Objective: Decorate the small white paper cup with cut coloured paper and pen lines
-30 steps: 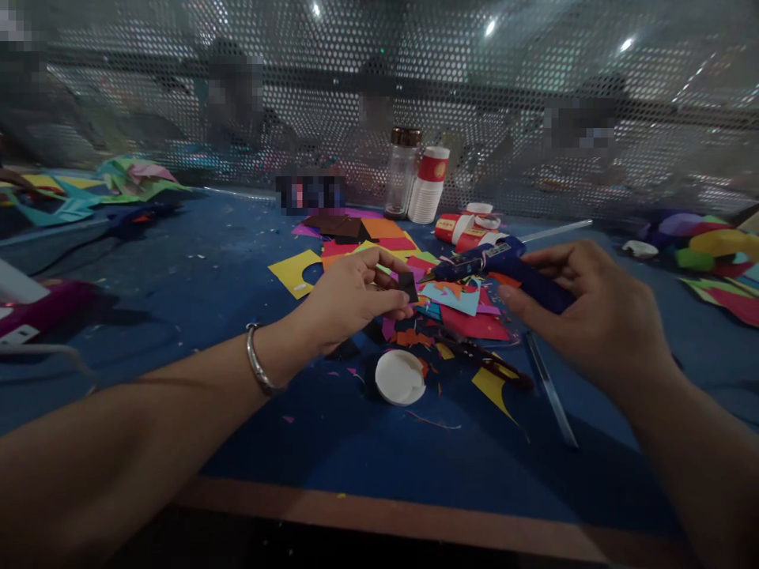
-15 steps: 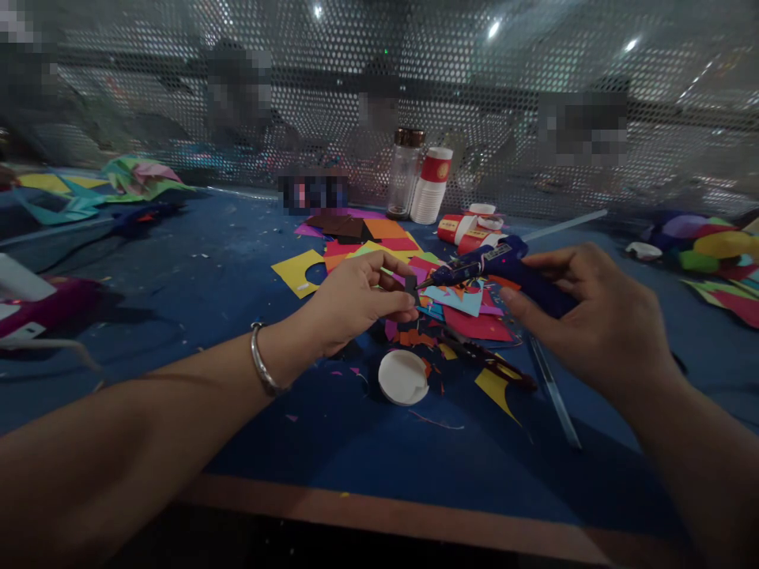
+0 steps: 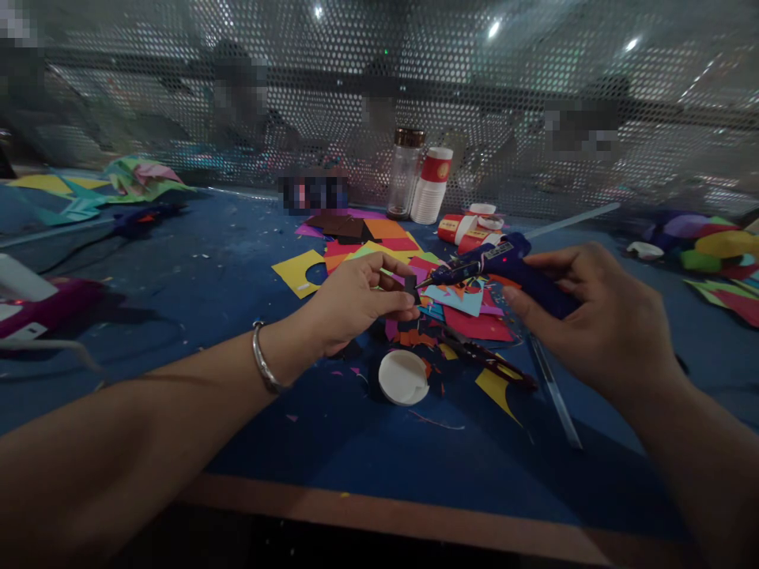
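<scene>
Between the thumb and fingers of my left hand [image 3: 361, 304] is a small black piece of paper [image 3: 411, 288], held upright above the table. My right hand [image 3: 598, 316] is wrapped around the handle of a blue hot glue gun [image 3: 504, 265]. Its nozzle points left and is at the black piece; whether the tip touches it I cannot tell. A clear glue stick [image 3: 575, 220] sticks out of the gun's rear. Under my hands lie coloured paper sheets and scraps [image 3: 456, 300]. Nearer to me rests a white round paper piece [image 3: 403, 378].
Dark red scissors [image 3: 492, 359] and another glue stick [image 3: 554, 395] lie below the gun. A clear bottle [image 3: 406, 174], stacked paper cups [image 3: 432, 188] and red-and-white cups [image 3: 459, 229] stand or lie at the back. A second glue gun [image 3: 139, 220] is at far left, a mesh partition [image 3: 332, 95] behind.
Both hands stay almost in place. The glue gun has tilted very slightly, its rear glue stick a little higher and further right.
</scene>
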Action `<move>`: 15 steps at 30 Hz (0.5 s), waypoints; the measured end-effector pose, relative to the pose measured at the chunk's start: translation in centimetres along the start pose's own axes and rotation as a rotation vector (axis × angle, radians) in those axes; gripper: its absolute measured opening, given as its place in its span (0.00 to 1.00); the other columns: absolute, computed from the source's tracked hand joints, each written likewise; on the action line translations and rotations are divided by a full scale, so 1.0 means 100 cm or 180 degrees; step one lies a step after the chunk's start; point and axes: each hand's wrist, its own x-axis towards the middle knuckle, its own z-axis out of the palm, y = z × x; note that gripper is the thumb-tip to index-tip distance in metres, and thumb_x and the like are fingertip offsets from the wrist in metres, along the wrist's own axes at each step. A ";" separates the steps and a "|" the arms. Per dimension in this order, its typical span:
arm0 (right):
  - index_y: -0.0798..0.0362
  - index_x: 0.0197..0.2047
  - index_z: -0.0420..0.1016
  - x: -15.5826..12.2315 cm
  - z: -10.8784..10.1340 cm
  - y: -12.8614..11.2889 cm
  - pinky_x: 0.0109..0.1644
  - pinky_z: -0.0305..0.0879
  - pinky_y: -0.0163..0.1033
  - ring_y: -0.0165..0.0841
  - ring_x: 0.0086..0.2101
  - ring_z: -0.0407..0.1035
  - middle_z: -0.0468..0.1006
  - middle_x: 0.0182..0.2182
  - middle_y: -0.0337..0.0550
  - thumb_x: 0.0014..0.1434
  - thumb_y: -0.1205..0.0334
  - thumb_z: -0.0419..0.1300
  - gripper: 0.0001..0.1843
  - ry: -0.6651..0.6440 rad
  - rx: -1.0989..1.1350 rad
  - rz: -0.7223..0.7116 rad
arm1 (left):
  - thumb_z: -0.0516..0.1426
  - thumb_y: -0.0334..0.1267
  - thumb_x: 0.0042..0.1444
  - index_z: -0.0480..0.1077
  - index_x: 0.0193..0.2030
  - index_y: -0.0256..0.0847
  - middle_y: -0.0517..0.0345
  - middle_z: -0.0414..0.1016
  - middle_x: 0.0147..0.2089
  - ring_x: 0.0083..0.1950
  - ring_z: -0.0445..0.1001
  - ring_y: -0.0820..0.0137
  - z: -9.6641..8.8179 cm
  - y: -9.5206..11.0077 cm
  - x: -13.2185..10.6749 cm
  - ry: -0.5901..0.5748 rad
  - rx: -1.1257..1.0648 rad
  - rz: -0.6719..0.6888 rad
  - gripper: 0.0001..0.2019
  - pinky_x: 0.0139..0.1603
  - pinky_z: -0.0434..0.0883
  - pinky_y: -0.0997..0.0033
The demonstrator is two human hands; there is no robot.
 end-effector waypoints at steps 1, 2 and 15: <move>0.48 0.42 0.75 0.000 0.000 0.000 0.35 0.78 0.44 0.40 0.32 0.80 0.82 0.33 0.43 0.54 0.47 0.63 0.17 0.0000 0.0015 0.0001 | 0.62 0.16 0.54 0.72 0.42 0.34 0.66 0.75 0.27 0.26 0.80 0.75 0.000 0.000 0.000 0.0004 0.0002 0.0002 0.13 0.32 0.76 0.76; 0.48 0.42 0.75 0.000 0.000 0.000 0.36 0.78 0.44 0.40 0.32 0.81 0.83 0.33 0.43 0.55 0.47 0.63 0.16 0.0003 0.0027 -0.0003 | 0.62 0.16 0.54 0.72 0.42 0.34 0.66 0.75 0.27 0.26 0.80 0.75 0.000 0.000 0.000 0.0003 0.0002 0.0009 0.14 0.33 0.76 0.75; 0.51 0.42 0.76 -0.001 -0.001 -0.002 0.34 0.77 0.42 0.39 0.32 0.81 0.83 0.33 0.44 0.56 0.48 0.62 0.17 0.0044 -0.0066 -0.0127 | 0.62 0.15 0.54 0.71 0.42 0.35 0.66 0.75 0.26 0.25 0.79 0.76 -0.001 -0.001 0.001 -0.0053 -0.0049 0.0033 0.14 0.32 0.75 0.76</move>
